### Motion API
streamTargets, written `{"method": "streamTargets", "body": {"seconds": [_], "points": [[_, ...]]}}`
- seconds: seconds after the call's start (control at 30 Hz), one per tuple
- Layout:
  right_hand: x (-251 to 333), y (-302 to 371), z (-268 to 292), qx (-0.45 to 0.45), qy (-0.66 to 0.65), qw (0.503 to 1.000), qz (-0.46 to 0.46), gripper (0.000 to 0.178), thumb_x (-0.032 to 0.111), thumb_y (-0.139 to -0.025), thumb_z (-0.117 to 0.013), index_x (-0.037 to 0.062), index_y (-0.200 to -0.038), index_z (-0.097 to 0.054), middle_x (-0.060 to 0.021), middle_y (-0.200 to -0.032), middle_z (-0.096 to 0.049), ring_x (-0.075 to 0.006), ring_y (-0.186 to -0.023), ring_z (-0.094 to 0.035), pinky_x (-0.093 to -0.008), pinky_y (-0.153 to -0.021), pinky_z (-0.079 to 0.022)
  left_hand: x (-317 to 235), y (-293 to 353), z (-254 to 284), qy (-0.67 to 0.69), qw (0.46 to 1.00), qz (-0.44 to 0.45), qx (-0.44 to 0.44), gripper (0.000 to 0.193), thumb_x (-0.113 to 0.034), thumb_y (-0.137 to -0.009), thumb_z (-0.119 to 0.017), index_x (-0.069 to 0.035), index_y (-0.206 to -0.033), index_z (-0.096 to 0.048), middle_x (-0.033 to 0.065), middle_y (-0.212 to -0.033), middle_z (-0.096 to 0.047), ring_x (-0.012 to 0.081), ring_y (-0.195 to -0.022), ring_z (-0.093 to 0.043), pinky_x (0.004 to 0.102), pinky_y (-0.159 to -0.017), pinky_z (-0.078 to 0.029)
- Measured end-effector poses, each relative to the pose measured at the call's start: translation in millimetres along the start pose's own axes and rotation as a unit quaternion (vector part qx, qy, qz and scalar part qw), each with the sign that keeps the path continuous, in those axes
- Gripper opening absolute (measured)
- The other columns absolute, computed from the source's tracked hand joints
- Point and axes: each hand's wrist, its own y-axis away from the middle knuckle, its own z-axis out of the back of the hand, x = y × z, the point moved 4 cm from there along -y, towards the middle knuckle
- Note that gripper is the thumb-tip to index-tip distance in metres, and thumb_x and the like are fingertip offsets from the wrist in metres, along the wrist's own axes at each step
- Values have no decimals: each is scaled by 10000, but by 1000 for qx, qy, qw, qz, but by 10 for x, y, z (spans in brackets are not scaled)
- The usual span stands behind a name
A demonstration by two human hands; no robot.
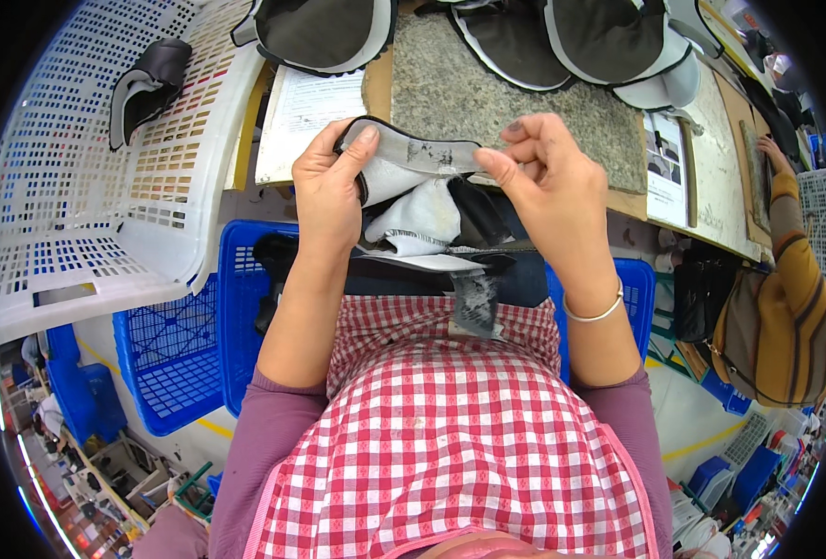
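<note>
Between my hands, just off the near edge of the worktable, is a shoe upper [399, 154] with a grey lining, a thin black edge and dark smudges on the band. My left hand [324, 191] is closed on its left end, thumb lying on the lining. At the other end of the band, my right hand [557, 182] pinches the edge between thumb and fingers, the other fingers curled. White lining [422, 219] bulges out below the band, beside darker material. A dark strip [475, 303] with pale smears hangs lower, over the checked apron.
Several dark pieces with grey borders [324, 33] lie along the far side of the stone slab [487, 121]. A white plastic basket [166, 252] at the left holds another dark upper [149, 88]. Blue crates [166, 326] stand below. A co-worker [767, 317] works at the right.
</note>
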Motion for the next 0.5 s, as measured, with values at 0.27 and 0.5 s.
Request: {"method": "streamTargets", "body": {"seconds": [0.27, 0.5], "points": [[-278, 139, -92, 45, -148, 984, -92, 232, 201, -871, -842, 30, -882, -687, 12, -671, -547, -84, -607, -484, -254, -582, -428, -17, 79, -54, -24, 998, -41, 30, 181, -77, -987, -729, 13, -1143, -743, 15, -986, -742, 56, -855, -620, 217, -786, -491], [-428, 144, -195, 24, -170, 981, -86, 187, 145, -900, -829, 27, -895, -685, 25, -886, -599, -59, -783, -519, -224, -681, -437, -7, 85, -39, -27, 998, -51, 32, 208, -70, -982, -738, 17, -1171, -737, 31, -1017, -743, 78, -890, -636, 227, -831, -507]]}}
